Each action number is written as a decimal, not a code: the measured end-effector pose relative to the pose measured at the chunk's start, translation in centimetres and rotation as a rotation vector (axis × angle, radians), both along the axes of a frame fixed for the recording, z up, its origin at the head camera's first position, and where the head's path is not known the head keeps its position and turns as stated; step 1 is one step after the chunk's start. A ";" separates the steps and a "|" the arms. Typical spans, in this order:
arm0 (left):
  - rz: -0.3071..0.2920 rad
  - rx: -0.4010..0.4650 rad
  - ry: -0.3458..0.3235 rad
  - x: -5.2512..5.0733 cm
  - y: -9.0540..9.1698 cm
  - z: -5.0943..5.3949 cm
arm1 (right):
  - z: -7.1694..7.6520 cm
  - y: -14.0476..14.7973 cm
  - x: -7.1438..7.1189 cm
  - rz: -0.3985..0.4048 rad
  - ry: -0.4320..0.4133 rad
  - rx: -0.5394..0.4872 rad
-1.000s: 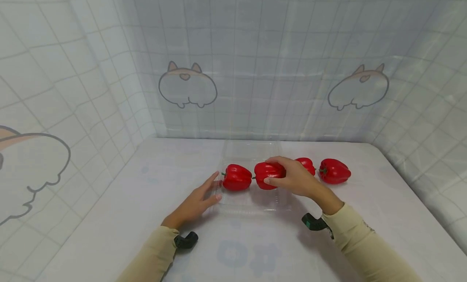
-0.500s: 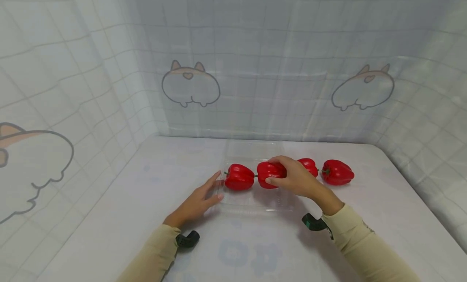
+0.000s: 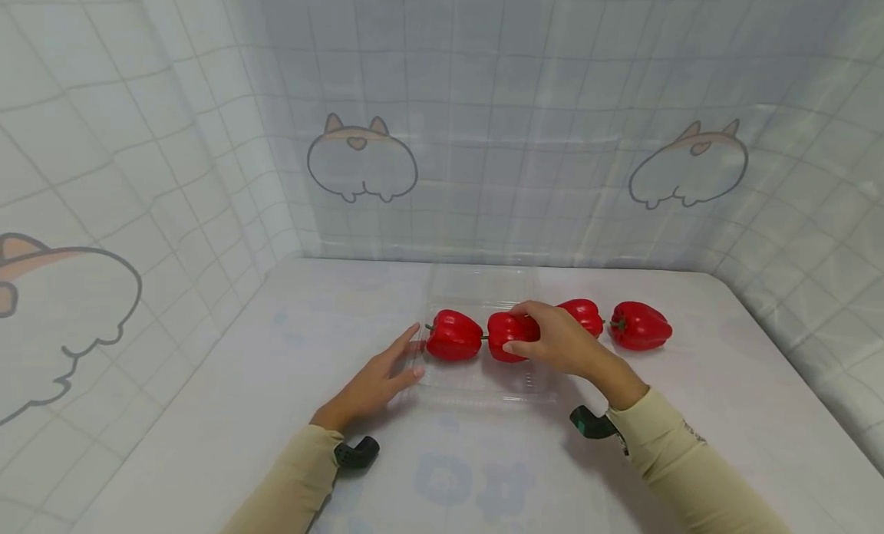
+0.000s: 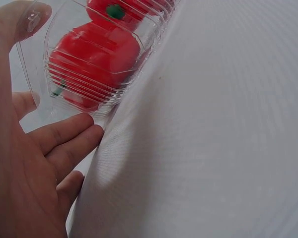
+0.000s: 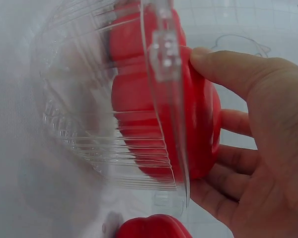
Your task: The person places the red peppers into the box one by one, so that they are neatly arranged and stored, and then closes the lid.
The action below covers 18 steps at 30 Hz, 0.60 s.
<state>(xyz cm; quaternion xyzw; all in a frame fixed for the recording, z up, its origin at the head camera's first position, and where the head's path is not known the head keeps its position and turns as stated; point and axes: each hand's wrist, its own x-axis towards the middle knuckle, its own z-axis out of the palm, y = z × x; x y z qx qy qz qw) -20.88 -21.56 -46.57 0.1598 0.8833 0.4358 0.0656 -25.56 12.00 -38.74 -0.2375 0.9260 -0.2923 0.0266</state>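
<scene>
A clear plastic container (image 3: 456, 382) lies on the white table with one red bell pepper (image 3: 453, 336) in its left part. My right hand (image 3: 562, 341) grips a second red pepper (image 3: 508, 337) between thumb and fingers, at the container's right part; in the right wrist view this pepper (image 5: 201, 124) is partly behind the clear wall. My left hand (image 3: 369, 382) rests at the container's left edge, fingers spread. The left wrist view shows the left hand's fingers (image 4: 64, 136) against the ribbed wall, beside the pepper (image 4: 97, 54) inside.
Two more red peppers lie right of the container: one (image 3: 582, 314) partly behind my right hand, the other (image 3: 640, 326) farther right. The container's clear lid (image 3: 479, 282) lies opened toward the back. Patterned cloth walls (image 3: 518, 158) stand behind and at both sides.
My right hand and the pepper in its grip have moved slightly down in the view, lower into the container. My left hand holds its place at the edge.
</scene>
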 end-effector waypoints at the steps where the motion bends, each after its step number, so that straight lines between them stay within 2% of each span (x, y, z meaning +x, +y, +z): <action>1: 0.002 0.000 -0.001 0.0 0.0 0.0 | -0.1 0.0 0.0 0.002 0.003 0.008; 11: 0.012 -0.009 -0.007 0.0 0.2 0.1 | -0.4 -0.1 -0.1 -0.008 0.022 0.041; 18: 0.011 -0.008 -0.007 0.1 0.2 0.3 | -0.5 -0.3 -0.1 0.001 0.076 0.077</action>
